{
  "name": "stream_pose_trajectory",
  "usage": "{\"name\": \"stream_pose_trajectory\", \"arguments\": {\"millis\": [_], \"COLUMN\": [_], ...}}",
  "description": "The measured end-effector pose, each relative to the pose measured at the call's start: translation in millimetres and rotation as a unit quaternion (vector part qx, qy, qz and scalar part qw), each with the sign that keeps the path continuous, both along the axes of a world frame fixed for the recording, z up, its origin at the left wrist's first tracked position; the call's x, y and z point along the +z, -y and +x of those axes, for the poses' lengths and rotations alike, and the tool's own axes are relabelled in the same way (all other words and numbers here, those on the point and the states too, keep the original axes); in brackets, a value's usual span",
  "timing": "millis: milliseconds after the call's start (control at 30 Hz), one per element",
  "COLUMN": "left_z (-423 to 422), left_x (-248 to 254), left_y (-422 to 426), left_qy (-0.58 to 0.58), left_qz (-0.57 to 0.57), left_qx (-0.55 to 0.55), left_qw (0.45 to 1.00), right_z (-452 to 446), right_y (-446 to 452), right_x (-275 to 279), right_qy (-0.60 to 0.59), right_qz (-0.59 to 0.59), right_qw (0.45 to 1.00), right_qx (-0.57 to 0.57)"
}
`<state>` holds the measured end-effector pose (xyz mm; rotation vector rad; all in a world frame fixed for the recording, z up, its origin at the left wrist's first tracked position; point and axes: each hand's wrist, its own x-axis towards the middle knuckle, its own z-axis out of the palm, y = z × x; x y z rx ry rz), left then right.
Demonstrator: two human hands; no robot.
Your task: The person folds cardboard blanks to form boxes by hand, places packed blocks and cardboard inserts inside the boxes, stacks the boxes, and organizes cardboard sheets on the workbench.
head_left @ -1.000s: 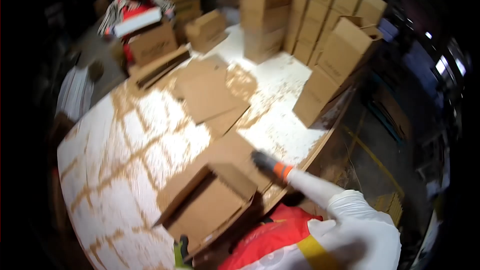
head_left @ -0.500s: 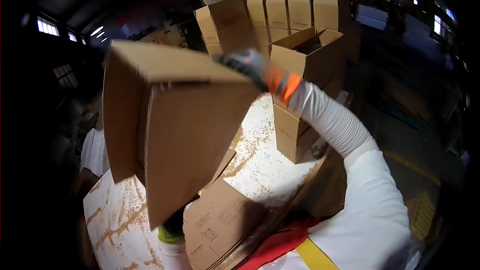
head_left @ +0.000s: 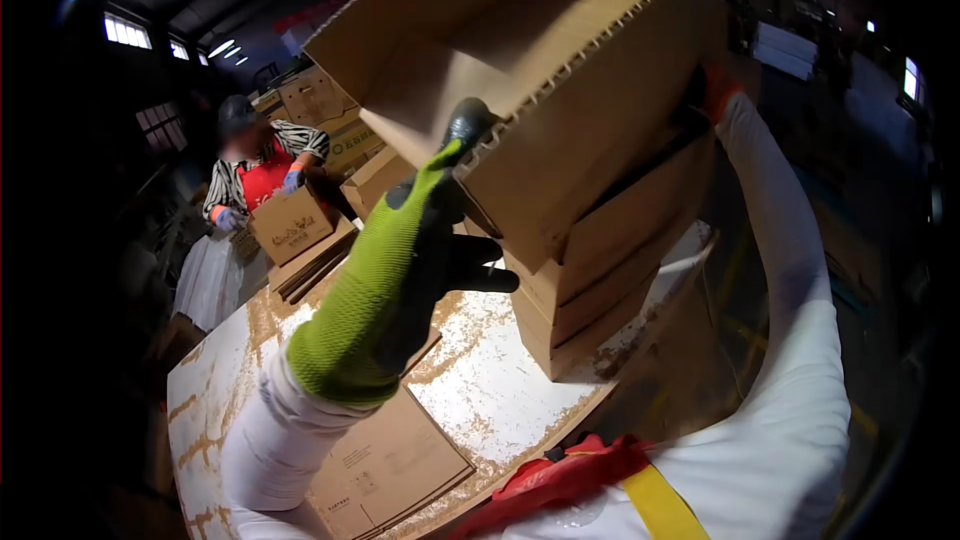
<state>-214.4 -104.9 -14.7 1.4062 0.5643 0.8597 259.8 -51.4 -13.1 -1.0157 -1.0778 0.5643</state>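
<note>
An open cardboard box (head_left: 590,140) is raised at the top of a stack of boxes (head_left: 570,325) on the table's right side. My left hand (head_left: 400,260), in a green and black glove, has its thumb inside the box's near edge and its other fingers beneath, gripping that edge. At the box's far right side is my right hand (head_left: 718,90), in an orange-cuffed glove; its fingers are hidden in shadow and behind the cardboard. Flat cardboard sheets (head_left: 395,460) lie on the table (head_left: 205,410) below my left forearm.
Across the table a person (head_left: 262,155) in a striped top and red apron handles a small box (head_left: 290,225). Flat cardboard pieces (head_left: 312,265) lie under it. More boxes (head_left: 325,105) are piled behind. The table's curved edge runs near my body.
The box has risen off the near part of the table and moved right, onto the stack. My left hand has come up with it, and my right hand has moved to its far side.
</note>
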Motion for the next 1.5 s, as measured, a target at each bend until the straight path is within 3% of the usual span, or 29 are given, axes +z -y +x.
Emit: {"name": "stream_pose_trajectory", "arguments": {"millis": [67,167,200,267,400,533,633,667,700,767,833,900,967,1033,1100,1167,1233,1300,1367,1433,1500], "left_z": [-1.2,4.4,5.9,15.4,17.6,24.2,2.1,-1.6,28.7,81.0,91.1,103.3,119.4,111.2,115.4,130.3,130.3,134.3,139.1,136.5,133.6], "left_x": [0.9,17.5,18.7,39.1,35.7,-9.3,-148.7,-194.3,-192.5,-233.8,-263.3,-246.6,-225.9,-215.8,-197.5,-161.7,-154.1,-148.1,-146.0,-151.9,-153.5], "left_y": [0.9,18.6,20.3,40.6,32.1,-2.4,-103.5,-137.2,-127.9,-129.1,-170.1,-156.3,-114.7,-123.7,-121.8,-110.0,-141.3,-153.5,-160.9,-171.9,-162.7], "left_qy": [0.027,-0.071,-0.095,-0.111,-0.149,-0.153,0.067,0.179,0.251,0.212,0.173,0.229,0.362,0.291,0.273,0.296,0.207,0.181,0.219,0.245,0.175], "left_qz": [0.076,0.099,0.239,0.057,0.097,0.335,0.304,0.210,0.224,0.099,0.321,0.312,0.063,0.228,0.277,0.207,0.303,0.317,0.276,0.226,0.304], "left_qx": [-0.111,-0.043,-0.078,-0.036,-0.130,0.095,0.032,-0.038,-0.038,0.061,0.091,0.075,0.009,0.051,0.146,0.284,0.330,0.340,0.302,0.278,0.313], "left_qw": [0.991,0.992,0.963,0.992,0.976,0.925,0.950,0.961,0.941,0.970,0.927,0.919,0.930,0.928,0.910,0.888,0.870,0.867,0.886,0.901,0.882], "right_z": [10.0,20.7,23.4,29.1,48.8,69.3,74.7,75.4,76.1,77.1,73.9,66.8,58.8,50.6,48.5,49.4,45.5,40.0,32.2,31.4,21.3], "right_y": [0.0,2.0,3.7,8.5,27.4,25.2,22.3,20.3,19.0,19.7,18.0,18.0,10.3,1.6,-3.3,-4.9,-5.2,-10.4,-36.1,-51.2,-64.8], "right_x": [-5.1,-13.7,-18.4,-31.1,-46.4,-24.9,-16.5,-10.7,-8.1,-4.4,-16.4,-44.3,-77.0,-106.6,-107.9,-97.6,-92.9,-110.8,-171.4,-190.3,-196.9], "right_qy": [-0.002,-0.004,-0.006,-0.010,-0.012,-0.004,0.005,0.009,0.012,0.016,0.013,0.005,-0.003,-0.009,-0.010,-0.013,-0.015,-0.018,-0.019,-0.025,-0.041], "right_qz": [0.003,0.004,0.004,0.005,0.008,0.013,0.009,0.010,0.008,0.002,0.001,0.015,0.032,0.058,0.061,0.041,0.014,0.031,0.130,0.189,0.189], "right_qw": [1.000,1.000,1.000,1.000,0.999,0.998,0.998,0.997,0.997,0.996,0.996,0.997,0.997,0.997,0.996,0.995,0.992,0.992,0.990,0.980,0.975], "right_qx": [-0.010,-0.018,-0.020,-0.025,-0.044,-0.058,-0.069,-0.073,-0.076,-0.082,-0.084,-0.076,-0.067,-0.058,-0.067,-0.096,-0.128,-0.122,-0.052,-0.050,-0.106]}}
